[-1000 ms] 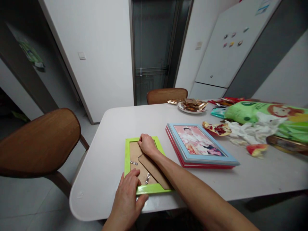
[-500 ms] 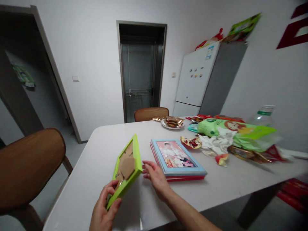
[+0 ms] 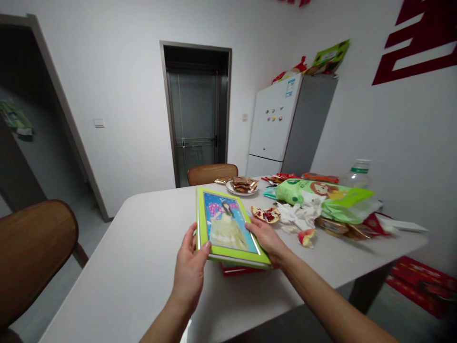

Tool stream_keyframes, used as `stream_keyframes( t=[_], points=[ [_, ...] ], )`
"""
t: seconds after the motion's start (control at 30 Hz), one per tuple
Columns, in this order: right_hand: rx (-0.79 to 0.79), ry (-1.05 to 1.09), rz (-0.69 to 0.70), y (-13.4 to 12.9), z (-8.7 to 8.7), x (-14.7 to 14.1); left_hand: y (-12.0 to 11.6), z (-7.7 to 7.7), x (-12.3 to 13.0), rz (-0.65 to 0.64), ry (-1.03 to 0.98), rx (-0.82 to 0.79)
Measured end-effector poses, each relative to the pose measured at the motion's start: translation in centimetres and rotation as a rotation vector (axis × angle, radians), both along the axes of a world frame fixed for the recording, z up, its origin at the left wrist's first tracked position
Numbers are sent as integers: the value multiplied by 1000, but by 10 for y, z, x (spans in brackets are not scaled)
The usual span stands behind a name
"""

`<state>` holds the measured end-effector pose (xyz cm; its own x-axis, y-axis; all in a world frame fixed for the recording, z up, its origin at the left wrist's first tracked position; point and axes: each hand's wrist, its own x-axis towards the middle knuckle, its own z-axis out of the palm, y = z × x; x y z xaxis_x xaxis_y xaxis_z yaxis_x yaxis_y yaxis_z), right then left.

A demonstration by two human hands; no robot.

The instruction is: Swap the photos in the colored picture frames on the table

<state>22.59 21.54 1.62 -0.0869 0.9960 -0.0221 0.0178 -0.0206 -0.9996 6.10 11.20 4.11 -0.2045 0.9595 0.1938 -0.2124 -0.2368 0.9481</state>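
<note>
A lime-green picture frame (image 3: pixel 228 221) is held picture side up, showing a figure in a pale yellow dress on a blue ground. My left hand (image 3: pixel 191 259) grips its left edge, thumb on the front corner. On the right edge, my right hand (image 3: pixel 266 238) is closed with its thumb over the border. Beneath it a red frame (image 3: pixel 241 270) shows at the front, on the table; the blue frame of that stack is hidden. Whether the green frame rests on the stack or hovers just over it, I cannot tell.
On the white table (image 3: pixel 143 267) are a plate of wrapped snacks (image 3: pixel 242 186), an opened pomegranate (image 3: pixel 266 214), crumpled tissues (image 3: pixel 298 214), a pomegranate piece (image 3: pixel 306 237), a green plastic package (image 3: pixel 321 193) and a clear bottle (image 3: pixel 358 176). Wooden chairs (image 3: pixel 39 252) stand left and behind.
The green frame has turned from its brown back to its picture side and moved right, over the stack. My right hand has taken hold of its right edge. The view has shifted rightward.
</note>
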Motion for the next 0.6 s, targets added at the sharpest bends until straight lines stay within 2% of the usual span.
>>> stream_keyframes(
  t=[0.07,0.13,0.27,0.37,0.43,0.6],
  points=[
    [-54,-123,6,19,-2,27,17,-16,15,-40,-13,-44],
    [-36,-254,-10,36,-10,46,31,-36,28,-37,20,-68],
    [57,-385,-44,56,-32,64,44,-63,45,73,275,-67],
    [94,-381,-31,55,-38,65,42,-69,45,133,459,-89],
    [65,-337,14,48,-36,65,41,-69,42,130,499,-130],
    [-118,-164,75,25,-37,68,40,-77,36,49,389,-146]
  ],
)
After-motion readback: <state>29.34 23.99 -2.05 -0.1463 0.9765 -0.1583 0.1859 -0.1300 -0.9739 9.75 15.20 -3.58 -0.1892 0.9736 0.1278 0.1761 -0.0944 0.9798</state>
